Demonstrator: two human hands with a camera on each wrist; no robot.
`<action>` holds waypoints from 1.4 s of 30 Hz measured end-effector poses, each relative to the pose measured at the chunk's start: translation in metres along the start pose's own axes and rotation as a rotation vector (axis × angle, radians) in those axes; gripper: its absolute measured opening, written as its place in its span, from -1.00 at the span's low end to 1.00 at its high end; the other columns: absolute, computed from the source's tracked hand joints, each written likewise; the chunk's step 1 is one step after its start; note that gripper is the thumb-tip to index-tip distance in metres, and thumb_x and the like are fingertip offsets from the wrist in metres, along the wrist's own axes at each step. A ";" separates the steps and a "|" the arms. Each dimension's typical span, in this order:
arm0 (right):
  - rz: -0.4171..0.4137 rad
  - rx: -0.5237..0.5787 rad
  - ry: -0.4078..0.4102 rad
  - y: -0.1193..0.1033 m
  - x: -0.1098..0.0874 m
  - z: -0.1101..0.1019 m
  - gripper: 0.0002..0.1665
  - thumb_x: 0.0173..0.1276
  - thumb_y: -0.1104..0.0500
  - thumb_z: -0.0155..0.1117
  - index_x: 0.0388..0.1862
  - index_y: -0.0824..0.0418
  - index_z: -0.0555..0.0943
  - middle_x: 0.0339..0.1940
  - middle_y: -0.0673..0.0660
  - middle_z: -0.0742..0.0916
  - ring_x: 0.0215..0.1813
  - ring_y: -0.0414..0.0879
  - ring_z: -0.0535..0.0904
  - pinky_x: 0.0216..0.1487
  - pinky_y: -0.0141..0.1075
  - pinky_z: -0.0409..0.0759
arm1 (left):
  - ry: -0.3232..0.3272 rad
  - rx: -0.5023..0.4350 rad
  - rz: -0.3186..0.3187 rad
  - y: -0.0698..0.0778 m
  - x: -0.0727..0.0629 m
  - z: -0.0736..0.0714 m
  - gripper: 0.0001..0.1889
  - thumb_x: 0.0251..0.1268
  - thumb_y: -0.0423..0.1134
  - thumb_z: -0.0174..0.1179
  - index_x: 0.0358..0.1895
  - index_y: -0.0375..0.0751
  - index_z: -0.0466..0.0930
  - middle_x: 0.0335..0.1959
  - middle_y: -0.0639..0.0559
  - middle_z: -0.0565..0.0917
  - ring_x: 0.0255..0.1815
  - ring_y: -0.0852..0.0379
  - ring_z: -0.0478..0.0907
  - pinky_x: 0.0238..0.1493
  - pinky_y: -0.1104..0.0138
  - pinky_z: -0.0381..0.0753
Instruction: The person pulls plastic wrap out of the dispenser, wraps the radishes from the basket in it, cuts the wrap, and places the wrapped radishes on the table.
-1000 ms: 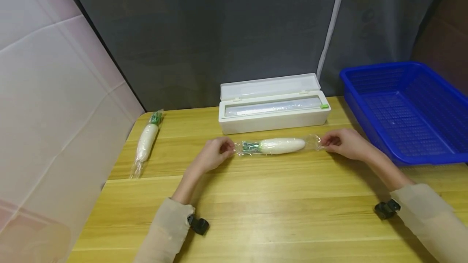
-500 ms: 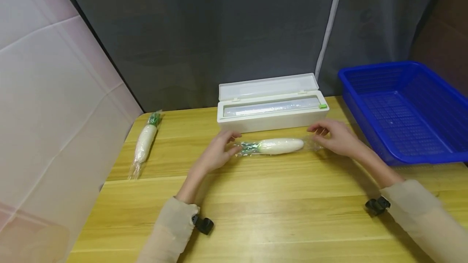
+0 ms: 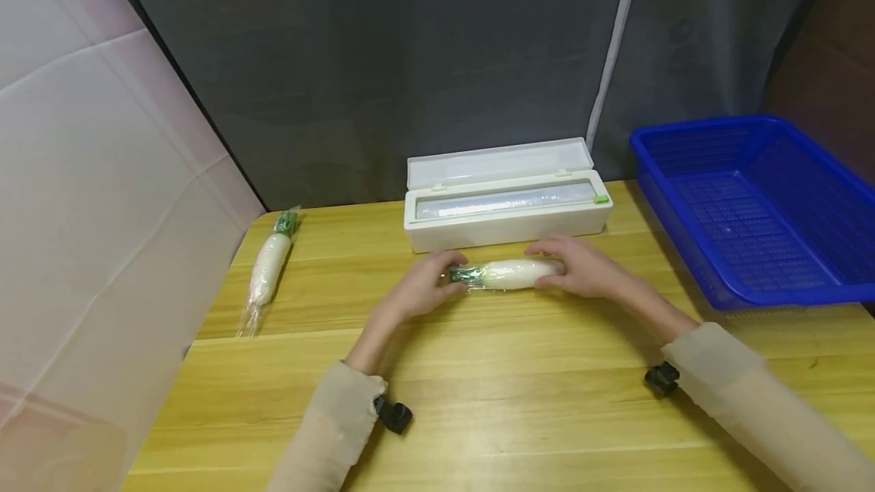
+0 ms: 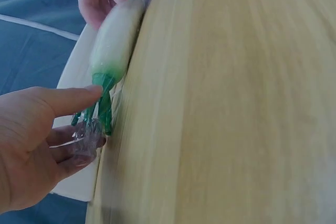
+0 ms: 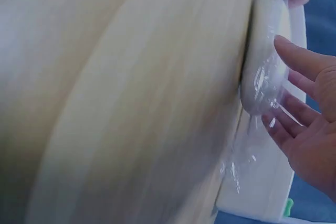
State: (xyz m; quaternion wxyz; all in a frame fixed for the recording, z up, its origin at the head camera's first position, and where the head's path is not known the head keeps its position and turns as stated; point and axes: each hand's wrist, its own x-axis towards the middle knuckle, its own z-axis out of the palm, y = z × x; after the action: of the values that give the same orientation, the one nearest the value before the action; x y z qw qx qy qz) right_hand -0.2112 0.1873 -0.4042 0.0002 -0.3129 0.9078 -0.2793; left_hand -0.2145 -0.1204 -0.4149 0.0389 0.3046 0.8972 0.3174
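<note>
A white radish (image 3: 509, 275) with green stems lies on its side in clear plastic wrap, its stem end to the left in the head view. My left hand (image 3: 421, 285) is at that stem end; in the left wrist view its thumb lies by the green stems (image 4: 105, 103) and its loosely bent fingers are behind the wrap. Around the tapered end is my right hand (image 3: 581, 267), thumb on the near side and fingers on the far side. In the right wrist view its spread fingers touch the loose film (image 5: 233, 169), with a gap between thumb and fingers.
Behind the radish stands a white wrap dispenser box (image 3: 506, 228), lid raised, a film roll inside and a green slider on its right. A second wrapped radish (image 3: 269, 268) lies at the left. The blue basket (image 3: 711, 249) is at the right on the wooden table (image 3: 519, 401).
Both hands have let go of the wrap's twisted ends and moved inward. The right hand went left to the radish's tapered end, the left hand slightly right to the stems.
</note>
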 end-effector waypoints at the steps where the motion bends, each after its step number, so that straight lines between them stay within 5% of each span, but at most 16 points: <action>1: 0.001 -0.001 -0.009 -0.001 0.001 0.002 -0.40 0.19 0.11 0.58 0.18 0.28 0.63 0.12 0.24 0.68 0.17 0.15 0.57 0.22 0.09 0.49 | -0.002 0.004 -0.001 0.000 0.000 0.000 -0.60 0.33 -0.30 0.36 0.17 -0.35 0.56 0.06 -0.17 0.63 0.06 -0.07 0.55 0.18 0.08 0.51; 15: 0.061 -0.041 -0.050 -0.014 0.015 0.012 -0.51 0.08 0.10 0.62 0.01 0.18 0.70 -0.16 0.03 0.70 -0.19 -0.08 0.53 -0.14 -0.16 0.52 | -0.005 -0.042 0.025 0.002 0.002 -0.001 -0.69 0.30 -0.36 0.35 0.09 -0.31 0.63 0.03 -0.11 0.68 0.06 -0.02 0.57 0.17 0.13 0.54; 24: -0.016 -0.001 0.143 -0.022 0.010 0.007 -0.46 0.13 0.11 0.59 0.06 0.28 0.66 -0.09 0.15 0.74 -0.16 -0.03 0.59 -0.17 -0.16 0.58 | 0.310 -0.207 0.129 0.006 0.000 -0.013 -0.34 0.29 -0.32 0.39 0.39 -0.40 0.33 0.23 -0.32 0.48 0.18 -0.12 0.46 0.22 0.05 0.50; 28: -0.091 0.036 0.249 -0.024 0.010 0.007 -0.49 0.13 0.21 0.58 0.05 0.33 0.64 -0.09 0.18 0.73 -0.17 -0.03 0.59 -0.20 -0.16 0.58 | 0.402 -0.328 0.068 0.014 0.000 -0.013 -0.09 0.27 -0.25 0.42 0.55 -0.32 0.03 0.35 -0.29 0.34 0.22 -0.09 0.41 0.24 0.08 0.49; 33: -0.163 0.117 0.383 -0.028 0.012 0.005 -0.47 0.10 0.28 0.61 0.05 0.33 0.64 -0.07 0.18 0.73 -0.15 -0.05 0.58 -0.19 -0.20 0.57 | 0.508 -0.638 -0.006 0.026 0.003 -0.008 -0.07 0.28 -0.36 0.38 0.56 -0.32 -0.08 0.25 -0.29 0.39 0.17 -0.19 0.48 0.23 0.01 0.50; 36: -0.168 0.141 0.453 -0.034 0.013 0.005 -0.44 0.07 0.26 0.63 0.07 0.33 0.65 -0.05 0.19 0.73 -0.14 -0.06 0.59 -0.19 -0.23 0.60 | 0.491 -0.761 -0.030 0.035 0.007 -0.003 -0.24 0.32 -0.41 0.33 0.48 -0.39 0.09 0.18 -0.32 0.48 0.15 -0.22 0.52 0.23 0.00 0.51; 42: -0.196 0.185 0.586 -0.048 0.016 0.006 -0.43 0.02 0.28 0.65 0.02 0.36 0.65 -0.08 0.20 0.73 -0.18 -0.08 0.59 -0.28 -0.39 0.63 | 0.379 -0.833 -0.082 0.061 0.010 0.006 -0.40 0.36 -0.33 0.32 0.37 -0.36 0.29 0.14 -0.24 0.57 0.16 -0.08 0.55 0.17 0.17 0.59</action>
State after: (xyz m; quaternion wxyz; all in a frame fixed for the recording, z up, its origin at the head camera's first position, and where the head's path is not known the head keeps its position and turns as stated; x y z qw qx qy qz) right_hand -0.1956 0.1442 -0.3822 -0.2599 -0.3038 0.8054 -0.4375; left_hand -0.1897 -0.0742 -0.3821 0.0057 0.1636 0.6957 0.6994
